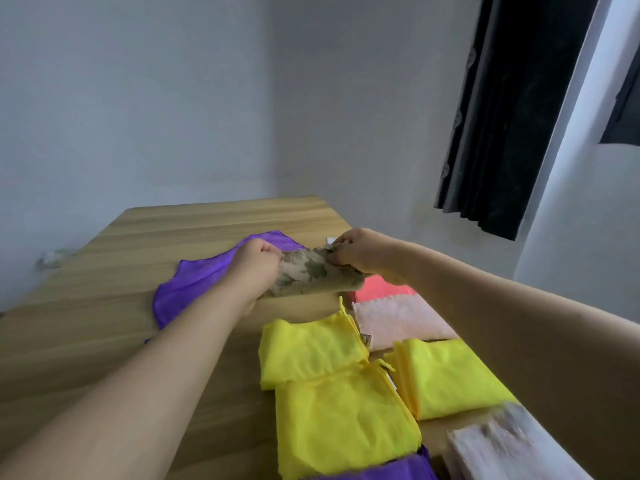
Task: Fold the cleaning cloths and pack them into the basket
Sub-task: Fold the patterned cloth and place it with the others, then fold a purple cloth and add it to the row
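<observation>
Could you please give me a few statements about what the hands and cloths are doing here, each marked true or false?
1. Both hands hold the patterned beige cloth. True: the left hand has a grip on one end and the right hand on the other.
2. A purple cloth lies spread on the wooden table beside the left hand. True.
3. The yellow cloths lie beyond the purple cloth, against the wall. False: they lie nearer the camera, below the hands.
4. The pale pink cloth is draped over the right forearm. False: it lies on the table, between a coral cloth and the yellow ones.
</observation>
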Tool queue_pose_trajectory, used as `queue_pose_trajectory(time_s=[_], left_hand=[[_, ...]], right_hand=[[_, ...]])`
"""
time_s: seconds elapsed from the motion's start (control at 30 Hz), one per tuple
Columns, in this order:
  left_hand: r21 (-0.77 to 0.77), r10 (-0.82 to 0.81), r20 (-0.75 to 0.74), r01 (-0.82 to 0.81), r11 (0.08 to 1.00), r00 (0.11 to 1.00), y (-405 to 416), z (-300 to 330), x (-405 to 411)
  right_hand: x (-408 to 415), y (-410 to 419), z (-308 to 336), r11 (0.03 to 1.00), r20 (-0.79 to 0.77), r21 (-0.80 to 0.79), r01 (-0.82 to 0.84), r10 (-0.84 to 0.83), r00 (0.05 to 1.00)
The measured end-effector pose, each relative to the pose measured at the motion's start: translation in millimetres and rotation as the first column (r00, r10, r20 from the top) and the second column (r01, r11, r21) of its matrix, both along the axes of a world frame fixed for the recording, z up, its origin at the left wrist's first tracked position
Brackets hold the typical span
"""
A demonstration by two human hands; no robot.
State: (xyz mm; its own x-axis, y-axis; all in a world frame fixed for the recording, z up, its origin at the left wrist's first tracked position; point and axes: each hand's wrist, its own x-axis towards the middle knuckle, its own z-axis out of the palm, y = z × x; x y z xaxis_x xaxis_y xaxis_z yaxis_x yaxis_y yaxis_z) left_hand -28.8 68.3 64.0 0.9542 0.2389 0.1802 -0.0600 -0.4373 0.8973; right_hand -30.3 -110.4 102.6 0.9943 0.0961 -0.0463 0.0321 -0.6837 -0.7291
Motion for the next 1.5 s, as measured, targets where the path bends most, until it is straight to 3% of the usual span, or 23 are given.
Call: queue_pose_trajectory(time_s=[0.27, 0.53, 0.67, 0.77, 0.97, 1.07, 1.2, 1.3, 1.33, 1.4, 1.5], left_hand=[[0.100, 0.028, -0.134, -0.015, 0.995, 0.991, 17.9, -68.6, 62.7], [0.193, -0.012, -0.232, 0.058, 0.980, 0.973, 29.6, -93.0, 73.1], [0.445, 0.169, -0.076, -0.118, 0.888, 0.983, 62.3, -88.9, 69.5], [0.587, 0.190, -0.086, -0.104, 0.803, 0.978, 85.7, -100.3, 60.2], [0.804, 0.223, -0.179, 0.012, 0.595, 0.958, 92.9, -99.0, 58.8], [0.883, 0.308, -0.127, -0.034, 0.468, 0.943, 93.1, -100.6, 58.9], [0.888, 0.362, -0.065, -0.112, 0.447, 0.930, 97.3, -106.5, 65.7], [0.874, 0.376, -0.030, -0.158, 0.459, 0.926, 103.1, -110.3, 71.0], [0.862, 0.377, -0.014, -0.180, 0.473, 0.926, 104.3, -110.8, 72.1], [0.807, 0.360, 0.046, -0.247, 0.536, 0.932, 106.4, -109.1, 75.0], [0.617, 0.337, 0.199, -0.384, 0.687, 0.920, 116.3, -92.0, 77.1]], right_hand=[[67.7, 21.6, -71.3, 0.994, -0.104, -0.107, 0.031, -0.042, 0.994], [86.7, 32.3, -93.1, 0.922, -0.103, -0.382, -0.064, 0.026, 0.994], [101.4, 47.5, -70.7, 0.918, 0.006, -0.387, -0.083, 0.092, 0.996], [108.8, 63.2, -64.9, 0.881, 0.124, -0.469, -0.056, 0.129, 0.984], [136.4, 81.9, -88.7, 0.678, 0.142, -0.730, -0.082, 0.268, 0.953], [152.2, 84.0, -98.4, 0.582, 0.120, -0.807, -0.097, 0.322, 0.939], [162.0, 92.3, -107.5, 0.451, 0.091, -0.889, -0.076, 0.339, 0.936], [165.7, 100.6, -108.5, 0.409, 0.112, -0.911, -0.053, 0.369, 0.923], [167.3, 102.7, -107.7, 0.431, 0.128, -0.901, -0.042, 0.357, 0.925], [173.4, 106.3, -104.0, 0.601, 0.192, -0.799, -0.010, 0.271, 0.943], [182.1, 109.9, -86.3, 0.881, 0.347, -0.452, 0.136, 0.034, 0.937]])
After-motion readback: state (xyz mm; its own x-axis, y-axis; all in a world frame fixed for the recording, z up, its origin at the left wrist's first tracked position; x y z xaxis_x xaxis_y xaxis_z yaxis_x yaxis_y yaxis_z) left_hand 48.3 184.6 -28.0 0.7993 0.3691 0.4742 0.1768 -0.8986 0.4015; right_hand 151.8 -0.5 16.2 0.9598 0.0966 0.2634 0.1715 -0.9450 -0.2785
